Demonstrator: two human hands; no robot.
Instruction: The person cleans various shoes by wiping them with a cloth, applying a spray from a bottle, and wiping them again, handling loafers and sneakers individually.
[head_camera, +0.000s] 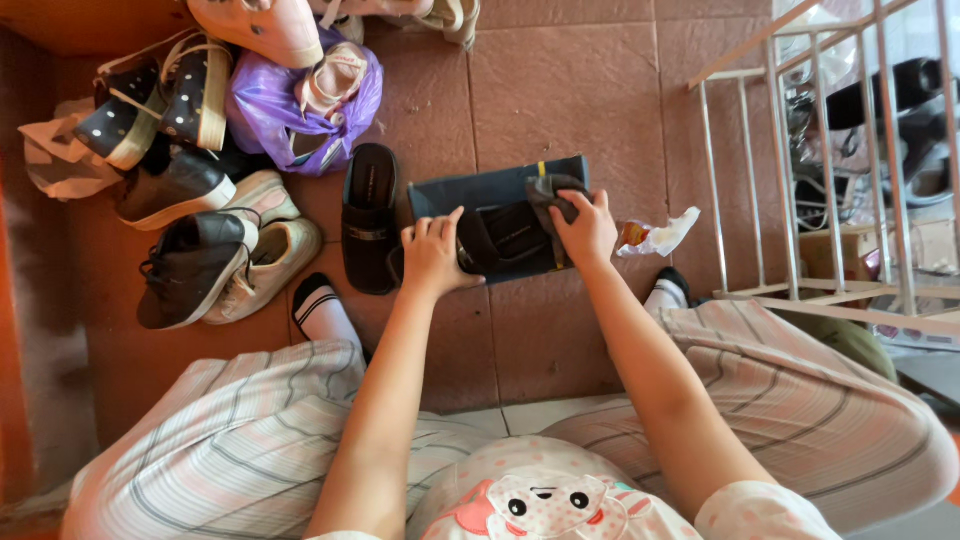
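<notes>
- We saw our own lap nearest the camera: striped pale trousers (250, 440) on spread knees, and a light shirt with a cartoon animal face (545, 500).
- Our feet in white socks with black bands (322, 310) rested on the reddish-brown tiled floor (560, 100), one on each side of the work.
- Our left hand (432, 255) lay over the near end of a black slip-on sandal with a broad strap (505, 245), fingers curled and closed on it, holding it steady.
- Our right hand (588, 228) was closed on a small dark grey cloth (552, 190), bunched between thumb and fingers and pressed to the far right side of that sandal.
- The sandal lay between the two hands, on top of a flat dark blue cardboard box (470, 190) on the floor.
- Its black matching sandal (370, 215) lay on the tiles just beside the box, to the left.
- A crumpled white wrapper (665, 235) lay near the right hand, on the floor.
- Further left sat a heap of shoes: pale worn sneakers (270, 250), dark lace-up shoes (190, 270), and dotted navy wedges (170, 95).
- A purple plastic bag (265, 105) lay beyond them.
- At the far right stood a white metal rack (820, 150).
</notes>
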